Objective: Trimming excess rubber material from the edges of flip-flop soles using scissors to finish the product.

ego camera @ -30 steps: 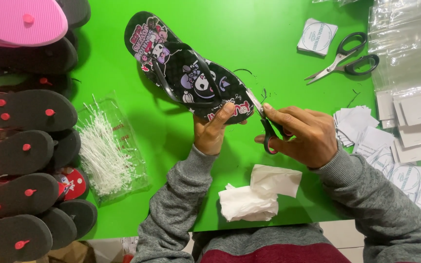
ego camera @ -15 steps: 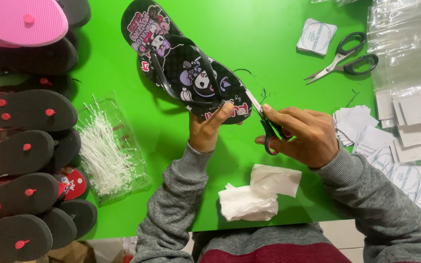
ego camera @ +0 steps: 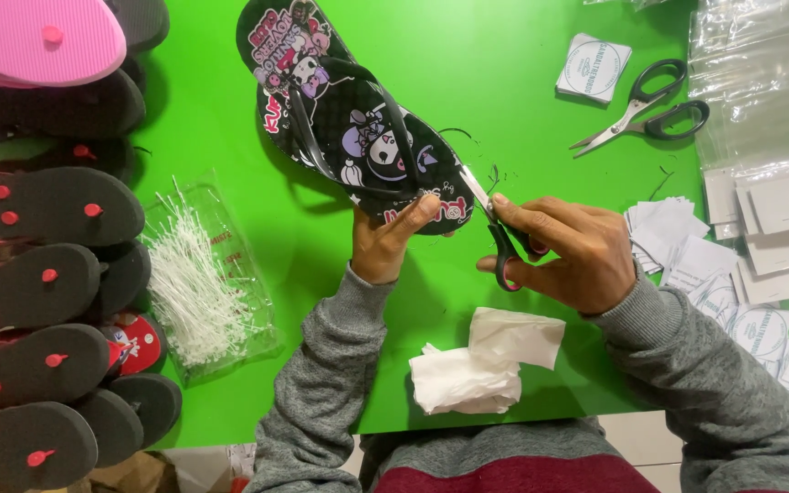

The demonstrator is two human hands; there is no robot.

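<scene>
Holding the heel end of a black cartoon-print flip-flop pair (ego camera: 358,137), the left hand (ego camera: 385,242) grips with the thumb pressed on the printed sole edge and the fingers underneath; I see the wrist bent upward from a grey sleeve. The two sandals lie stacked and angled across the green table (ego camera: 522,55), toes pointing up-left, heels just above the hand. The right hand (ego camera: 568,251) is closed around a pair of black-handled scissors (ego camera: 495,224), finger and thumb through the loops, knuckles toward me, the blades pointing up-left and meeting the heel edge of the flip-flops. I cannot tell whether the blades are parted or closed there.

Below the hands, close to my body, crumpled white tissue paper (ego camera: 486,361) rests on the table. To the left sits a clear bag of white plastic tag fasteners (ego camera: 198,283), and beyond it, along the left edge, a stack of black flip-flops with red plugs (ego camera: 34,283) lies sole up, with a pink flip-flop (ego camera: 34,36) at the top corner. At upper right a second pair of black scissors (ego camera: 646,105) lies open beside a small stack of white round-printed labels (ego camera: 593,67). More white paper tags (ego camera: 687,246) spread along the right side, next to clear plastic bags (ego camera: 760,82) and white cards.
</scene>
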